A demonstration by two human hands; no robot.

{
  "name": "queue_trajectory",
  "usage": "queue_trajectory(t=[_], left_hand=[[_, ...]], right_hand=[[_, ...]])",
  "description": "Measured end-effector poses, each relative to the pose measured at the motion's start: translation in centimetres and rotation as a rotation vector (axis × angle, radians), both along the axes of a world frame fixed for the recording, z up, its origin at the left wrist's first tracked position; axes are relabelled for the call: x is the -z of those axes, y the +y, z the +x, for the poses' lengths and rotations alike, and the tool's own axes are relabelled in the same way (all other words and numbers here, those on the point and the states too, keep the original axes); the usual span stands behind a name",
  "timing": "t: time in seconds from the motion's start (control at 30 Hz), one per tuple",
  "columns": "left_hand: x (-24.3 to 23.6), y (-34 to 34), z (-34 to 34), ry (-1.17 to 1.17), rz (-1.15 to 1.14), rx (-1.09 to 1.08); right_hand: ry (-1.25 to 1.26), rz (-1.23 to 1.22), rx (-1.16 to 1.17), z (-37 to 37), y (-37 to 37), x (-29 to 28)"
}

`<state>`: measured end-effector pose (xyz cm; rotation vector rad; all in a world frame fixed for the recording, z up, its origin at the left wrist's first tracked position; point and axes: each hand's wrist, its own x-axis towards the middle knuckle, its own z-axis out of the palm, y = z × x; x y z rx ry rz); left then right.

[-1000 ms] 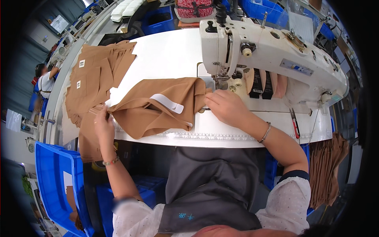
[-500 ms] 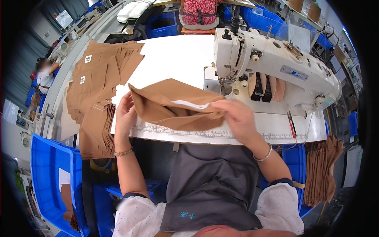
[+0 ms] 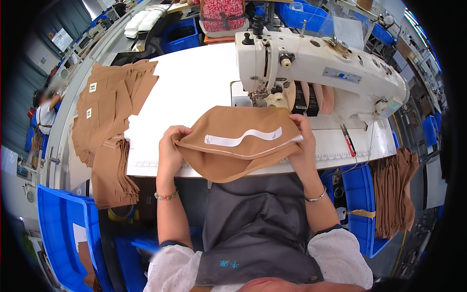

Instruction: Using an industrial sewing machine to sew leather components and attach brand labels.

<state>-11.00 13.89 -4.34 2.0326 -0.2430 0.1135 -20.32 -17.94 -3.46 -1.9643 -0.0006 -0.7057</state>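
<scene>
A brown fabric piece [image 3: 253, 121] is stretched between my two hands above the table's front edge, its lower side gaping like a pocket. A wavy white strip [image 3: 243, 137] lies on its upper layer, and a pale line runs along the edge below. My left hand [image 3: 171, 148] is closed on the left corner. Gripping the right end is my right hand [image 3: 304, 148], its thumb near a small white tab [image 3: 296, 139]. Just beyond the fabric stands a white sewing machine [image 3: 316, 65], its needle area close to the cloth's far edge.
Brown cut pieces [image 3: 109, 104] are piled on the table's left, some with white labels. Red-handled snips [image 3: 348, 141] lie at the right. Blue bins [image 3: 65, 228] flank the table, and brown pieces [image 3: 393, 192] hang over the right one. A red patterned chair back [image 3: 222, 14] stands beyond.
The fabric has come nearer to me and turned, so the white strip now shows in full. My right hand has shifted from the top edge to the right end. The view has shifted slightly.
</scene>
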Motion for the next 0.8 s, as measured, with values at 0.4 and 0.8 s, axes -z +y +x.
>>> queue_trajectory(t=[0.4, 0.8], left_hand=[[-1.8, 0.9, 1.0, -0.19, -0.688, -0.251], [-1.7, 2.5, -2.6, 0.242, 0.067, -0.15]], right_hand=[[-0.067, 0.73, -0.106, -0.3, -1.7, 0.2], [0.333, 0.555, -0.196, -1.6, -1.0, 0.7]])
